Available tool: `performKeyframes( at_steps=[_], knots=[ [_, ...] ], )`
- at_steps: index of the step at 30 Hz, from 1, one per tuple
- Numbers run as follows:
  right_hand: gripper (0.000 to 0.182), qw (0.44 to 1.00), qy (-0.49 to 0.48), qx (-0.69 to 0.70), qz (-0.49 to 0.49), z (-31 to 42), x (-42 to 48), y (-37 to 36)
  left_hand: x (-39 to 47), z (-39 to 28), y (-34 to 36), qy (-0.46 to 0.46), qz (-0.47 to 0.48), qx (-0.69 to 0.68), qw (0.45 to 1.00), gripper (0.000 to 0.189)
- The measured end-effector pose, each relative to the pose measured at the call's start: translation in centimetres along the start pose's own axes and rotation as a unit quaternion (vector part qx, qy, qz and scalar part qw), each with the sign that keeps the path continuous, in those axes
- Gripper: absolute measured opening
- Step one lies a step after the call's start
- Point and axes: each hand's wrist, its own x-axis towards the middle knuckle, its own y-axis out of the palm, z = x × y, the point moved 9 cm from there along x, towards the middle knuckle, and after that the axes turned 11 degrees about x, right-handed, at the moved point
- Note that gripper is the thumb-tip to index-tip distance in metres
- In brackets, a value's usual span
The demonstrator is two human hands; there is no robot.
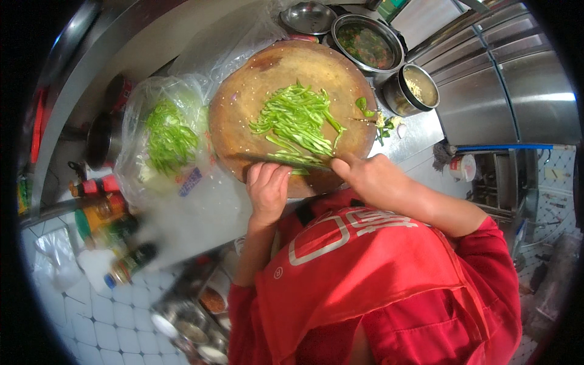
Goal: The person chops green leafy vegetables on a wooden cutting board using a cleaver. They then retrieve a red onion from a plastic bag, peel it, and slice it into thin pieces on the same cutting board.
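Observation:
On the round wooden chopping block (292,59) lies a heap of thin green pepper strips (296,114). My right hand (376,178) grips a kitchen knife (296,163), most of its handle hidden by the fingers. The dark blade runs leftward across the near part of the block, with a few pepper strips along both sides. My left hand (268,185) is at the blade's left part, fingers bent and close together; what lies under the fingertips is hidden. Left of the block, a clear plastic bag (132,132) holds more shredded green pepper (171,137).
Pepper trimmings (388,125) lie at the block's right edge. Beyond stand a metal pot of liquid with greens (367,45), a smaller metal container (406,93) and an empty-looking metal bowl (308,18). Several bottles (130,264) and jars line the counter's left end.

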Motion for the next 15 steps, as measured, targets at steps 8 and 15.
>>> performKeyframes(
  at_steps=[8,15],
  knots=[
    [0.021,1.000,0.005,0.019,0.001,-1.4,0.3,0.9,0.0,0.0,-0.2,0.001,-0.014,-0.010,1.000,0.019],
    [0.020,0.999,0.022,-0.005,0.031,-1.2,0.7,2.4,0.1,-0.1,-0.1,0.004,-0.012,-0.013,1.000,0.017]
  ],
)
